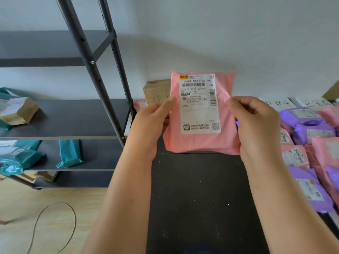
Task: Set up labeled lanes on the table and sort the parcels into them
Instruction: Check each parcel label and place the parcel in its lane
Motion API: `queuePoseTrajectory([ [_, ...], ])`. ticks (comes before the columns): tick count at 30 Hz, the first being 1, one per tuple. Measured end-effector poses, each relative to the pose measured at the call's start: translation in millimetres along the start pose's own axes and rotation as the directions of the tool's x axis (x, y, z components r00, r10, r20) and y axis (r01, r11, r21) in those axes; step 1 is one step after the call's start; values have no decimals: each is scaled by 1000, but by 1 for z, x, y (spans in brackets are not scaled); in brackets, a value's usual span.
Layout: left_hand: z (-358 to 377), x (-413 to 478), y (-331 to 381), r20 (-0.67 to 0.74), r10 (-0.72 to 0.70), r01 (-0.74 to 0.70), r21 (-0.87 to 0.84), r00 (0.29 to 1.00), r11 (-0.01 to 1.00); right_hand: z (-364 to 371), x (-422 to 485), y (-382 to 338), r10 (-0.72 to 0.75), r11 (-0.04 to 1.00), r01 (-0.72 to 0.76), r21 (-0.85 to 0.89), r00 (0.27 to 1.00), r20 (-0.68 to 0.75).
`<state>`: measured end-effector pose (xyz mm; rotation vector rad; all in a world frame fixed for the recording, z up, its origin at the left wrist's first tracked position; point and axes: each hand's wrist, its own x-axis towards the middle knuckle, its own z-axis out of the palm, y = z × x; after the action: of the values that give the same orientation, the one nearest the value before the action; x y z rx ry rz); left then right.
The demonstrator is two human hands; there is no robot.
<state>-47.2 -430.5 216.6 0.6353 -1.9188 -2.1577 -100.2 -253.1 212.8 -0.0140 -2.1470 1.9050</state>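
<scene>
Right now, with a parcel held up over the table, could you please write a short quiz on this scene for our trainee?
1. True or false: the left hand and right hand both hold the pink parcel by its side edges.
2. Which code is printed on its label? A) C661 B) D204 C) K930
3. Fill in: the teal parcels lie on the grey ____.
Key: 1 true; 2 A; 3 shelf.
</scene>
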Motion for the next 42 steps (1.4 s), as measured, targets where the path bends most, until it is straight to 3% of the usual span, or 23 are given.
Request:
queuePoseTrajectory([
  [4,-1,3,-4,57,-7,7,11,998,1000,1,5,3,39,999,-39,24,999,-13],
  [12,3,13,-6,38,-60,65,-137,997,988,3,8,3,15,1000,-16,24,1000,18],
  [22,6,15,-8,70,-75,83,-122,995,989,1,10,8,-12,1000,12,6,1000,-6],
  [28,5,12,-10,129,-23,17,47,991,999,-7,5,9,-91,988,91,-124,996,7],
  [36,7,6,-22,111,104,-130,256,988,958,-21,-7,13,-67,940,75,-333,997,34],
  [42,29,-6,-34,282,152,-259,393,947,882,-50,-27,14,-187,863,159,-480,982,-10],
])
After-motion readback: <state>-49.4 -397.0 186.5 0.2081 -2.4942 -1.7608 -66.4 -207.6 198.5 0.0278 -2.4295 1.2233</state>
